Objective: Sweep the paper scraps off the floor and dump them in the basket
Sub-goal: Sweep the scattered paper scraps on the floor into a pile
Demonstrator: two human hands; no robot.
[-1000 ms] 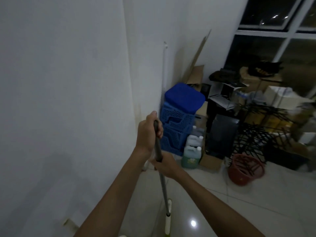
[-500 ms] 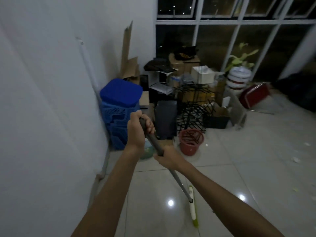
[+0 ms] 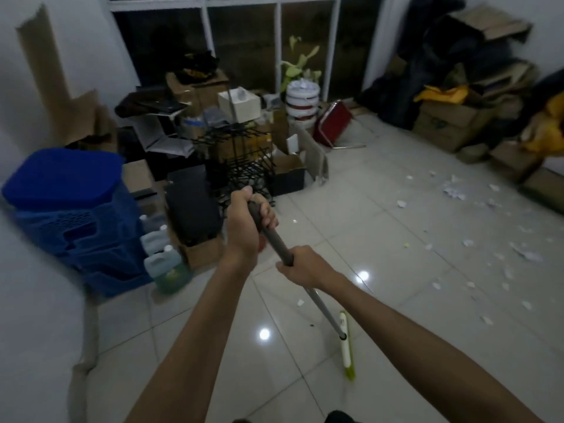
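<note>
Left grip (image 3: 244, 227): clenched round top of broom handle (image 3: 276, 238)
Right grip (image 3: 308, 267): grasping it lower down
Broom head (image 3: 346, 346): down at the floor (image 3: 366, 227)
Paper scraps (image 3: 454, 190): scattered on the floor at right, well apart from Broom head
Jug label (image 3: 172, 271): blurred, unreadable

I'm catching only a red sliver of what may be the basket (image 3: 263, 245); my left hand (image 3: 244, 227) and the broom handle (image 3: 276, 238) cover the rest. My right hand (image 3: 308, 267) hides a stretch of that handle. The broom head (image 3: 345, 343) smears at its lower tip, bristles unreadable. The paper scraps (image 3: 454, 190) out right blur together, too small to count. A dark shape (image 3: 337, 417) is cut off by the bottom edge, and I can't tell what it is.
</note>
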